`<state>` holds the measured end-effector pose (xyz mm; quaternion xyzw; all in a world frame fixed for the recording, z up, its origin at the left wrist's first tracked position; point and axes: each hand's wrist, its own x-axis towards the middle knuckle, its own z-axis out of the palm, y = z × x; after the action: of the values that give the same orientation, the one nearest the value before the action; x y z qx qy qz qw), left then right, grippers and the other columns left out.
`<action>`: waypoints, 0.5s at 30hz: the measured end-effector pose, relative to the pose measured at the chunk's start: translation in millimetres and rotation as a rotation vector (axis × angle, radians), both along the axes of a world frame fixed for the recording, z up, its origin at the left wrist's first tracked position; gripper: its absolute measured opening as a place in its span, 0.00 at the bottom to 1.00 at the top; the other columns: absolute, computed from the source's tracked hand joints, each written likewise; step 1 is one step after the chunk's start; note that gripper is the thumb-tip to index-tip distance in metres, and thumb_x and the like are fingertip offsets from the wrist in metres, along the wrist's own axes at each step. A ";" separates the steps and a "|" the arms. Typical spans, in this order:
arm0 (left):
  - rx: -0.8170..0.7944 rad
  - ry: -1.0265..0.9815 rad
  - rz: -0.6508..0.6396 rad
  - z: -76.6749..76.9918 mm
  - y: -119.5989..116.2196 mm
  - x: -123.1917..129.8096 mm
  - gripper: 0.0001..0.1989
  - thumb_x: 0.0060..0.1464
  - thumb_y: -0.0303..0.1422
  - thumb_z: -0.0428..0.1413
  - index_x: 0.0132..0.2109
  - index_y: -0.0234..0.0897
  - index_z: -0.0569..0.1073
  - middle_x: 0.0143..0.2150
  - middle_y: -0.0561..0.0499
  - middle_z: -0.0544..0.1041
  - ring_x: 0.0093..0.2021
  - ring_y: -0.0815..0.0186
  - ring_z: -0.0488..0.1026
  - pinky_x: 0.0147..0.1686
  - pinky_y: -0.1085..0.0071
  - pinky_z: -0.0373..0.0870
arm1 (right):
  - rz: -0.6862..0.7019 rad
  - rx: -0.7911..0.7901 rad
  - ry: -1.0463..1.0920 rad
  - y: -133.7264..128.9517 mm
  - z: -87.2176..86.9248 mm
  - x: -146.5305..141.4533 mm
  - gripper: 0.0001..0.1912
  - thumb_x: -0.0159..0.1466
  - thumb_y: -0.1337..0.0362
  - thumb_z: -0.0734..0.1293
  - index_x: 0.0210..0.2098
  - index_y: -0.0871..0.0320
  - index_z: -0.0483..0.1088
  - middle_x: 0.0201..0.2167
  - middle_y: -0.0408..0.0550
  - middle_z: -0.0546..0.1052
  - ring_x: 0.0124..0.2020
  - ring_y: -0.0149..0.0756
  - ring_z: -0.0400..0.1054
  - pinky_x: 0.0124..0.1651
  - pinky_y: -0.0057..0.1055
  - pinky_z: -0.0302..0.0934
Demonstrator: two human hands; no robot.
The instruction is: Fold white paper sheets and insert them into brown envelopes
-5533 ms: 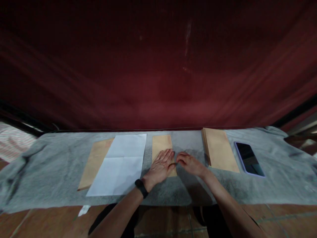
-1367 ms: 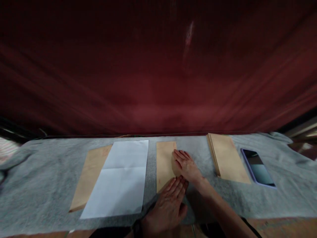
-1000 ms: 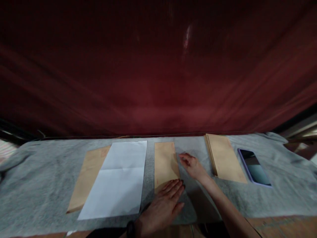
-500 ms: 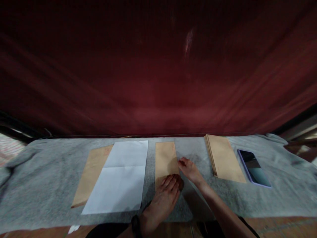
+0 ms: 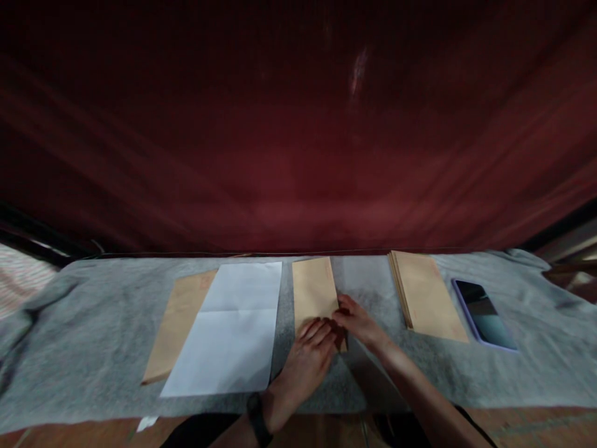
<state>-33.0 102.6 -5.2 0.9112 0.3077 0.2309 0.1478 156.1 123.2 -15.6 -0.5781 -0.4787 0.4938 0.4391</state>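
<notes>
A brown paper envelope (image 5: 314, 287) lies lengthwise in front of me, with small reddish print near its top right corner. My left hand (image 5: 313, 351) rests on its lower part, fingers stretched out and lying flat. At the envelope's right edge, my right hand (image 5: 355, 320) is closed, thumb and fingers pinching the edge close to the left fingertips. The envelope's lower end is partly hidden under the hands. To the left lies a white sheet of paper (image 5: 228, 342) with a crease across it, overlapping other brown envelopes (image 5: 175, 323).
A stack of brown envelopes (image 5: 431, 298) lies on the right, beside a phone in a purple case (image 5: 485, 314). Everything rests on a grey cloth (image 5: 536, 373) over a low surface. A dark red panel (image 5: 289, 155) rises behind it. Tiled floor shows along the near edge.
My right hand has moved down and left along the envelope's edge, nearer my left hand. The envelope's lower right corner now shows below the hands. The view has shifted slightly.
</notes>
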 end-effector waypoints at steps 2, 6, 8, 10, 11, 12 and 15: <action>-0.030 -0.059 0.080 1.1 5.7 -3.5 0.21 0.66 0.27 0.51 0.63 0.41 0.70 0.67 0.44 0.71 0.69 0.56 0.64 0.70 0.49 0.56 | 0.062 0.003 0.113 -1.7 8.2 -3.1 0.10 0.53 0.59 0.69 0.36 0.52 0.75 0.35 0.44 0.81 0.39 0.43 0.74 0.45 0.37 0.67; -0.207 -0.343 0.344 -0.1 24.4 -11.3 0.26 0.65 0.32 0.52 0.69 0.43 0.63 0.73 0.43 0.60 0.74 0.55 0.54 0.71 0.49 0.52 | 0.002 -0.059 0.339 -0.9 24.5 -1.0 0.12 0.51 0.59 0.72 0.35 0.52 0.76 0.36 0.44 0.81 0.38 0.42 0.74 0.43 0.36 0.66; -0.378 -0.544 0.475 0.8 35.0 -14.5 0.29 0.64 0.37 0.56 0.69 0.42 0.62 0.73 0.42 0.60 0.73 0.54 0.55 0.71 0.51 0.53 | -0.066 -0.083 0.417 1.1 29.6 3.2 0.15 0.50 0.58 0.74 0.37 0.53 0.76 0.36 0.45 0.81 0.36 0.40 0.73 0.39 0.33 0.65; -0.621 -0.713 0.562 5.1 43.7 -17.5 0.32 0.60 0.42 0.59 0.68 0.41 0.63 0.70 0.41 0.65 0.70 0.52 0.61 0.68 0.53 0.59 | -0.135 -0.087 0.481 3.0 32.3 6.5 0.16 0.49 0.58 0.76 0.37 0.54 0.76 0.35 0.44 0.81 0.34 0.38 0.73 0.37 0.31 0.65; -0.765 -0.768 0.577 8.3 46.7 -19.0 0.33 0.58 0.43 0.61 0.67 0.40 0.65 0.67 0.40 0.69 0.67 0.51 0.66 0.65 0.54 0.64 | -0.159 -0.085 0.505 3.8 32.9 7.3 0.17 0.48 0.58 0.76 0.37 0.54 0.76 0.35 0.44 0.81 0.33 0.37 0.73 0.37 0.30 0.65; -0.918 -0.799 0.572 11.8 48.7 -20.4 0.32 0.56 0.44 0.62 0.64 0.39 0.68 0.63 0.40 0.74 0.62 0.51 0.71 0.60 0.55 0.69 | -0.173 -0.083 0.524 4.5 33.2 7.5 0.17 0.48 0.58 0.77 0.37 0.54 0.77 0.35 0.44 0.81 0.33 0.36 0.73 0.37 0.30 0.65; -1.280 -0.816 0.487 21.0 48.8 -23.4 0.27 0.52 0.47 0.65 0.54 0.36 0.76 0.53 0.40 0.80 0.51 0.51 0.78 0.46 0.59 0.77 | -0.173 -0.072 0.547 6.1 32.8 5.2 0.18 0.48 0.58 0.78 0.38 0.54 0.77 0.34 0.43 0.81 0.32 0.35 0.73 0.36 0.29 0.64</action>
<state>-56.4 151.4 15.8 0.4002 0.4926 0.3503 0.6888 161.2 129.3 17.3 -0.4770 -0.2737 0.6089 0.5717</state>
